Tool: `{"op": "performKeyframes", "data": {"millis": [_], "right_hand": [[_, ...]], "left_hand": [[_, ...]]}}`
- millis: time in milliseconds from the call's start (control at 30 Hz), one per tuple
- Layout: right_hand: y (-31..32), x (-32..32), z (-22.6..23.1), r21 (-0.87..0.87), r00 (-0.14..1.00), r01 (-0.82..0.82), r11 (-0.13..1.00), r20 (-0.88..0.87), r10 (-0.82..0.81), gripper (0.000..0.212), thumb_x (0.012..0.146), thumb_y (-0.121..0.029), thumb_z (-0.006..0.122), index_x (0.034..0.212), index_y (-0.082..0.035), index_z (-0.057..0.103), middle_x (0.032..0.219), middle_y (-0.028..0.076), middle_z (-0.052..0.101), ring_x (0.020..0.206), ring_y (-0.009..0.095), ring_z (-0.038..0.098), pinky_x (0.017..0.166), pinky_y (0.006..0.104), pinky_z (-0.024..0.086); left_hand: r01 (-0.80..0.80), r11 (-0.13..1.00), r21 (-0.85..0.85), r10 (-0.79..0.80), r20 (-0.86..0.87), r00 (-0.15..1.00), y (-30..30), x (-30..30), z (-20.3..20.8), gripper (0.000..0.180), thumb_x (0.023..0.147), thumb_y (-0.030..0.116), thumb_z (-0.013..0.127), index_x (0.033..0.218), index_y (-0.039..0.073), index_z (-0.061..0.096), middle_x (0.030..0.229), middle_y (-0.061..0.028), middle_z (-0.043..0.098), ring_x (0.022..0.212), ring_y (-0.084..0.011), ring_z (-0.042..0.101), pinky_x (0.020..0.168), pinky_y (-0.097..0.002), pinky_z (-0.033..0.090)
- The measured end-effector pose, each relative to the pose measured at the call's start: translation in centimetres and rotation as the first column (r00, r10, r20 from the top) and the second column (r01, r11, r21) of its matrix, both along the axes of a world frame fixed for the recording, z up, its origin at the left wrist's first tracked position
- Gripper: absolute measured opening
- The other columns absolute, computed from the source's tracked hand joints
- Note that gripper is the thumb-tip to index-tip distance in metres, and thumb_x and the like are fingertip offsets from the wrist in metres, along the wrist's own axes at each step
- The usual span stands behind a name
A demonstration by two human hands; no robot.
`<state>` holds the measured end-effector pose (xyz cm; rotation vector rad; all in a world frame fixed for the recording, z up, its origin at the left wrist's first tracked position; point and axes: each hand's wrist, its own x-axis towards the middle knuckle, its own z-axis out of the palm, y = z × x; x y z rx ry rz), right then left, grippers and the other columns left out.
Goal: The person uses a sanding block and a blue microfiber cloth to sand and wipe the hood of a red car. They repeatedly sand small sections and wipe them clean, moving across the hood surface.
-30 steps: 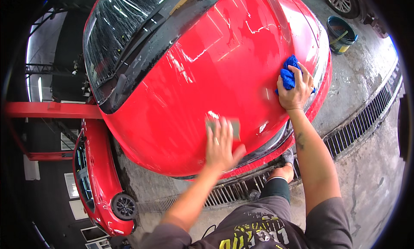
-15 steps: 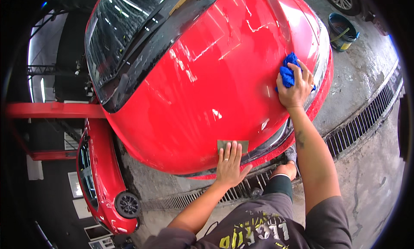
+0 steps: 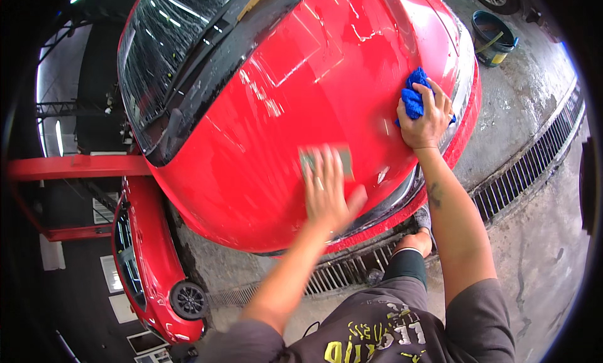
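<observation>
A wet red car hood (image 3: 251, 155) with water streaks and reflections curves before me. My left hand (image 3: 326, 196), blurred by motion, lies flat over the near part of the hood with its fingers stretched out. Beneath those fingers is a thin grey-green rectangular sheet (image 3: 345, 160), like sandpaper, partly covered by them. Farther right, my right hand (image 3: 427, 125) rests by the hood's front edge and headlight, its fingers curled round a crumpled blue cloth (image 3: 412, 103). Part of the cloth is hidden under the palm.
A dark bucket (image 3: 493, 41) stands on the wet floor at upper right. Along the car's front runs a metal floor grating (image 3: 527, 159). At left are a red lift post (image 3: 81, 166) and a second red car (image 3: 147, 237). Wipers (image 3: 195, 58) lie along the windshield.
My left hand has slid the sheet up the hood, away from me and slightly left. My right hand and the blue cloth keep about the same place on the hood; the view has shifted slightly.
</observation>
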<state>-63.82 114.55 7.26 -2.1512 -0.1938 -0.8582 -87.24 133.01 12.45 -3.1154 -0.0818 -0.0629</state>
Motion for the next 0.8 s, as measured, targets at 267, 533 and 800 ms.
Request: {"op": "performKeyframes", "data": {"millis": [267, 533, 800], "right_hand": [[0.4, -1.2, 0.1, 0.0, 0.998, -0.025, 1.0, -0.058, 0.025, 0.048, 0.079, -0.033, 0.087, 0.124, -0.021, 0.078, 0.145, 0.012, 0.068, 0.131, 0.037, 0.062, 0.115, 0.0528, 0.042], [-0.8, -0.3, -0.9, -0.039, 0.999, 0.004, 0.999, -0.04, -0.005, 0.046, 0.082, -0.036, 0.087, 0.125, -0.022, 0.078, 0.144, 0.012, 0.068, 0.13, 0.038, 0.062, 0.115, 0.0543, 0.044], [0.0, 0.2, -1.1, -0.022, 1.0, 0.009, 1.0, -0.03, -0.009, 0.046, 0.084, -0.037, 0.087, 0.125, -0.019, 0.077, 0.143, 0.014, 0.07, 0.132, 0.041, 0.063, 0.116, 0.0555, 0.045]], "left_hand": [[0.1, 0.986, 0.131, -0.124, 0.192, 0.973, 9.8, 19.1, 6.3, 0.106, 0.11, 0.075, 0.042, 0.177, -0.004, 0.022, 0.186, -0.0267, 0.017, 0.174, -0.0405, 0.011, 0.14, -0.0589, 0.009], [0.056, 0.996, 0.072, -0.067, 0.155, 0.986, 1.9, 11.7, 2.6, 0.103, 0.109, 0.067, 0.05, 0.175, -0.009, 0.023, 0.184, -0.0302, 0.019, 0.174, -0.0449, 0.011, 0.139, -0.0618, 0.007], [-0.021, 0.996, -0.089, 0.016, -0.05, 0.999, -2.2, -7.1, -5.1, 0.1, 0.106, 0.063, 0.058, 0.17, -0.01, 0.034, 0.18, -0.0319, 0.028, 0.17, -0.0501, 0.021, 0.135, -0.0701, 0.012]]}}
